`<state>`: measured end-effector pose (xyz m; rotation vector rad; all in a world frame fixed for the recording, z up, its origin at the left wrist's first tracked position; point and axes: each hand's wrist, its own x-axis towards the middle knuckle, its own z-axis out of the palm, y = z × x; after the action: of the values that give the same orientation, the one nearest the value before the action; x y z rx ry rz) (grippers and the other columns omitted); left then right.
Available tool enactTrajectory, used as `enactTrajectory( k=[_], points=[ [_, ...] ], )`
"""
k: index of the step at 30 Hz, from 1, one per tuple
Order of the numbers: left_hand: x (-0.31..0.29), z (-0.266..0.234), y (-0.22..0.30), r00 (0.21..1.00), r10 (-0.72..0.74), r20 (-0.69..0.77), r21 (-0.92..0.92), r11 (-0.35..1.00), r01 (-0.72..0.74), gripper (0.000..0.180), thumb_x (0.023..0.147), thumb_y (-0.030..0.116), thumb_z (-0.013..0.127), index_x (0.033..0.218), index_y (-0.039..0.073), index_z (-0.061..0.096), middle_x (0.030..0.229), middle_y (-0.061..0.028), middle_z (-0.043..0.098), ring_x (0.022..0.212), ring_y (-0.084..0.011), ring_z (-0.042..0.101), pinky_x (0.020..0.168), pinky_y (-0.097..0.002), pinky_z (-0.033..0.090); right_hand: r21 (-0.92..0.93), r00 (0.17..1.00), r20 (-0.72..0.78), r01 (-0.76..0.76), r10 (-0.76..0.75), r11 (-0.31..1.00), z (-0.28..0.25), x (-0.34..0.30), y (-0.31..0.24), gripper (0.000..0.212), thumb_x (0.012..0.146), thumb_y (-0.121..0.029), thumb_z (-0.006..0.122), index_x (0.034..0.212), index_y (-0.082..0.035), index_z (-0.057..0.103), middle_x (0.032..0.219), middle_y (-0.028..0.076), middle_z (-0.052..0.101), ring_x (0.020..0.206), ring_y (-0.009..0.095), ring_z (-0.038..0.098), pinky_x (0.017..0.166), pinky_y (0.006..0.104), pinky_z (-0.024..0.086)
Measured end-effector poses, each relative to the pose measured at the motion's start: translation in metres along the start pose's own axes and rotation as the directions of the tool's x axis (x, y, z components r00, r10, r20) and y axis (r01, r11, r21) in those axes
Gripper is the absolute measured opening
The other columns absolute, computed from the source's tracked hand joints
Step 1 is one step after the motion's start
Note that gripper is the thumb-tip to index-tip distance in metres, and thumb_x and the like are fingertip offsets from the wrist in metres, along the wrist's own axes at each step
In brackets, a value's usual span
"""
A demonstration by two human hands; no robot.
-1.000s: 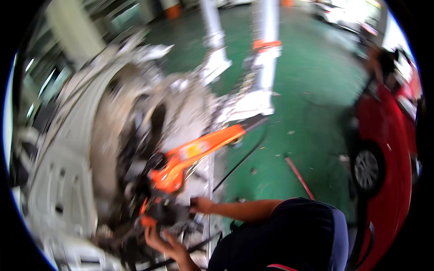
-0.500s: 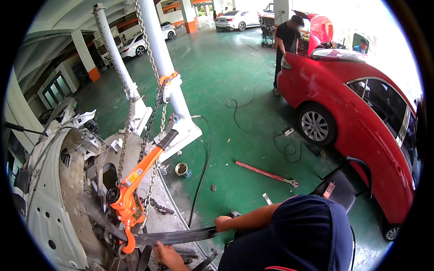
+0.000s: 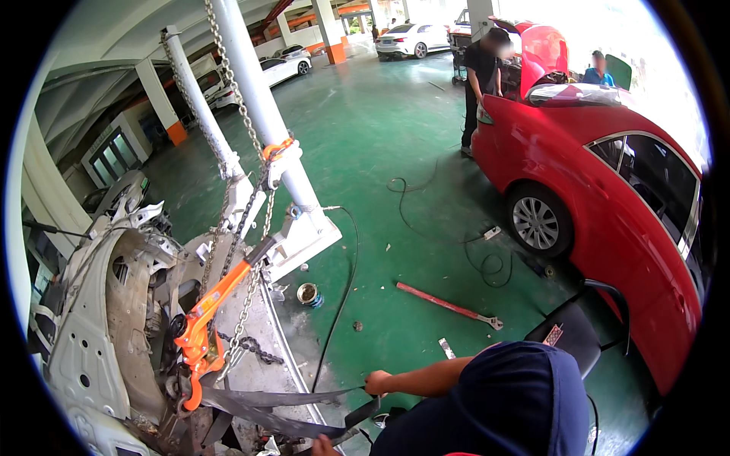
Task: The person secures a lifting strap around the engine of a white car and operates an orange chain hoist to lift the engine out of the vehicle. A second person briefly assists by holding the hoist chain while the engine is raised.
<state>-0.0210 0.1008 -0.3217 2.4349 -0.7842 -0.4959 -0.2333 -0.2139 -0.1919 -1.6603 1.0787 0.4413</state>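
Note:
My right hand [image 3: 377, 383] is closed on a dark grey flat webbing strap [image 3: 262, 418], with the arm coming from a navy sleeve [image 3: 502, 395]. Low in the view, partly cut off by the edge, my left hand [image 3: 323, 446] pinches the strap's lower band. From my hands the strap runs left in two bands to the orange hook [image 3: 193, 395] of a lever chain hoist [image 3: 199, 338]. A black loop of strap [image 3: 362, 411] hangs between the hands. The hoist's lever slants up right, beside steel chains [image 3: 247, 304].
A stripped car body [image 3: 99, 349] stands at left beside white posts [image 3: 262, 106]. On the green floor lie a red-handled wrench [image 3: 449, 304], a can [image 3: 309, 295] and cables [image 3: 350, 289]. A red car [image 3: 593, 167], a black chair [image 3: 566, 327] and a co-worker [image 3: 481, 76] are at right.
My left hand has moved down and right, onto the strap. The strap has spread into two bands with a loop. The hoist has shifted slightly left and down in view.

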Motion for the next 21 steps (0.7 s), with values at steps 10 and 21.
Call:
enactTrajectory(
  k=[10, 21],
  points=[
    [-0.175, -0.007, 0.118, 0.939, -0.185, 0.289, -0.298, 0.915, 0.272, 0.051, 0.093, 0.014, 0.064, 0.140, 0.002, 0.049, 0.131, -0.0172, 0.061, 0.114, -0.0312, 0.060, 0.096, -0.0414, 0.050, 0.367, 0.930, -0.080, 0.362, -0.359, 0.857, -0.015, -0.040, 0.063, 0.033, 0.079, -0.019, 0.060, 0.109, -0.009, 0.069, 0.091, 0.006, 0.070, 0.085, 0.019, 0.065, 0.076, 0.0362, 0.051],
    [-0.091, -0.263, 0.064, 0.369, -0.409, -0.835, -0.465, 0.882, -0.076, 0.079, 0.087, 0.028, 0.079, 0.148, 0.000, 0.036, 0.137, -0.0187, 0.056, 0.119, -0.0328, 0.056, 0.104, -0.0460, 0.045, 0.034, 0.806, 0.215, 0.558, -0.551, 0.829, 0.028, -0.055, 0.068, 0.041, 0.074, -0.014, 0.065, 0.115, -0.006, 0.066, 0.096, 0.012, 0.070, 0.089, 0.024, 0.065, 0.081, 0.0421, 0.050]
  ],
)
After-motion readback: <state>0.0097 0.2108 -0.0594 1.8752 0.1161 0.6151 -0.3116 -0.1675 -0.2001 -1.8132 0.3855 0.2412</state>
